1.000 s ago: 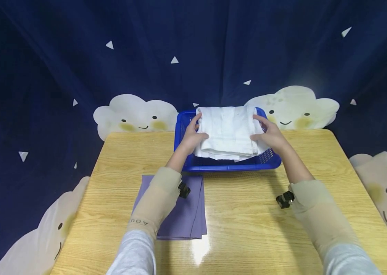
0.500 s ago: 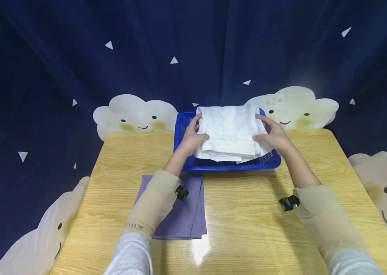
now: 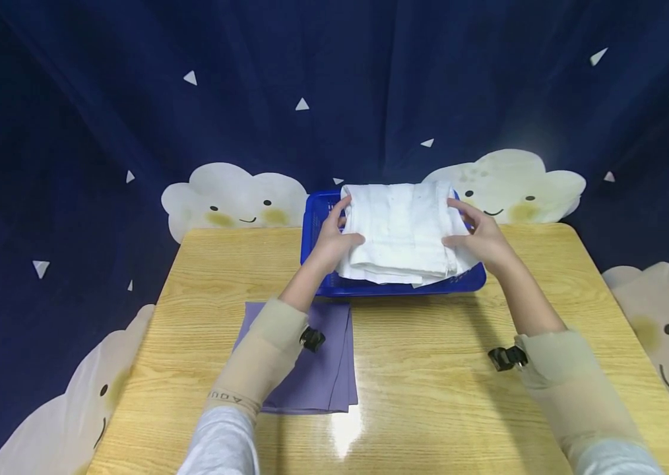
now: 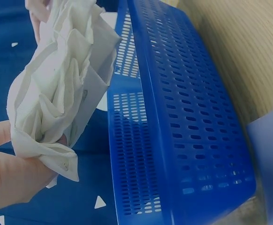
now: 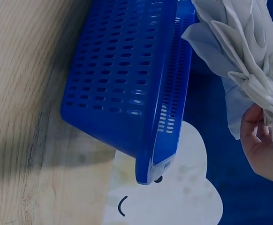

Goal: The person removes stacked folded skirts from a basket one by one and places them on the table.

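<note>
Both hands hold a thick, folded white cloth (image 3: 402,227) above a blue plastic basket (image 3: 394,290). My left hand (image 3: 334,244) grips its left end, thumb on top and fingers round the far side. At the right end, my right hand (image 3: 483,241) pinches the edge in the same way. Loose layers hang between thumb and fingers of the left hand (image 4: 14,173) in the left wrist view. In the right wrist view, gathered folds of the cloth (image 5: 249,51) stand beyond the rim, clear of the basket wall (image 5: 113,70). Most of the basket's inside is hidden.
A folded purple cloth (image 3: 311,369) lies flat on the wooden table (image 3: 429,382), left of centre and partly under my left forearm. Behind the table hangs a dark blue curtain (image 3: 334,86) with cloud and triangle prints.
The white cloth has risen slightly, coming a little nearer and spreading to the right. My right hand has shifted right with its end, while the left hand has barely moved.
</note>
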The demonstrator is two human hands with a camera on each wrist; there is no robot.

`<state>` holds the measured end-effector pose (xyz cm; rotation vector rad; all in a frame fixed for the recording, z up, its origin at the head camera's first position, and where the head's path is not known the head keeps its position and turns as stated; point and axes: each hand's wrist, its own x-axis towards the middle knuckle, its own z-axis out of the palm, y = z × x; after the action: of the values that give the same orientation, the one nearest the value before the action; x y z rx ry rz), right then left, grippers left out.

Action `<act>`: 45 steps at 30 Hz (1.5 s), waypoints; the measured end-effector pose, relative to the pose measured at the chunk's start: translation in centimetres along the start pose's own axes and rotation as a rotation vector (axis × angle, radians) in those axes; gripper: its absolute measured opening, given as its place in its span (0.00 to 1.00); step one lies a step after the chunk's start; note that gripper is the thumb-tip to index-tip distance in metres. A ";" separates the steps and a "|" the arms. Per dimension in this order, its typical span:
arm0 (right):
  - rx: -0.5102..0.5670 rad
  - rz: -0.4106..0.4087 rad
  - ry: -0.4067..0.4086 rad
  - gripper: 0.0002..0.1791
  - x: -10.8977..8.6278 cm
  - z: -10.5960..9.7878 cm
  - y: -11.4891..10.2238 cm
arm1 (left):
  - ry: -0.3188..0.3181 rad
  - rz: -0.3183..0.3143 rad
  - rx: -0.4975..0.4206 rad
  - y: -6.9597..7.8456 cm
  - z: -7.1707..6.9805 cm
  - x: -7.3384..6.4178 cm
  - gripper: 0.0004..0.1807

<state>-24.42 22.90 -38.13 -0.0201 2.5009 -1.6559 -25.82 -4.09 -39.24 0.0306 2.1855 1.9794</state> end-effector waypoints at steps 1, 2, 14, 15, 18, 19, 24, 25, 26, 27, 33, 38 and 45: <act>-0.002 -0.001 0.001 0.43 -0.1 0.0 0.0 | 0.000 0.000 0.002 0.0 0.0 -0.1 0.47; -0.002 -0.002 0.002 0.43 -0.3 0.0 -0.1 | -0.003 -0.001 0.000 0.0 0.0 -0.2 0.47; 0.013 -0.033 0.046 0.43 -2.1 0.0 -0.2 | -0.012 -0.015 0.002 0.3 0.3 -1.5 0.47; 0.020 -0.034 0.042 0.43 -2.2 0.0 -0.1 | -0.011 -0.017 0.003 0.3 0.3 -1.6 0.47; 0.036 -0.034 0.032 0.44 -2.7 -0.1 0.0 | -0.011 -0.020 0.000 0.1 0.4 -1.9 0.47; 0.038 -0.034 0.031 0.44 -2.8 -0.1 0.0 | -0.010 -0.021 0.003 0.1 0.4 -2.0 0.47; 0.045 -0.045 0.035 0.44 -3.5 -0.1 0.2 | -0.014 -0.021 0.008 0.1 0.5 -2.6 0.47; 0.050 -0.051 0.033 0.44 -3.6 -0.1 0.2 | -0.015 -0.020 0.007 0.1 0.6 -2.7 0.47; 0.058 -0.053 0.030 0.44 -3.7 -0.1 0.2 | -0.017 -0.020 0.006 0.1 0.6 -2.9 0.47; 0.066 -0.055 0.027 0.44 -3.9 0.0 0.3 | -0.020 -0.019 0.001 0.1 0.6 -3.0 0.47; 0.072 -0.073 0.024 0.44 -4.6 -0.1 0.4 | -0.038 -0.008 -0.028 -0.2 0.8 -3.8 0.47; 0.067 -0.067 0.028 0.44 -5.4 -0.1 0.5 | -0.048 -0.003 -0.039 -0.2 1.0 -4.6 0.46; 0.078 -0.073 0.021 0.43 -6.3 0.1 0.7 | -0.058 0.010 -0.058 -0.4 1.1 -5.4 0.47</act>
<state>-18.08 23.67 -38.07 -0.0872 2.4772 -1.7900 -20.27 -3.80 -39.06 0.0902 2.0954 2.0205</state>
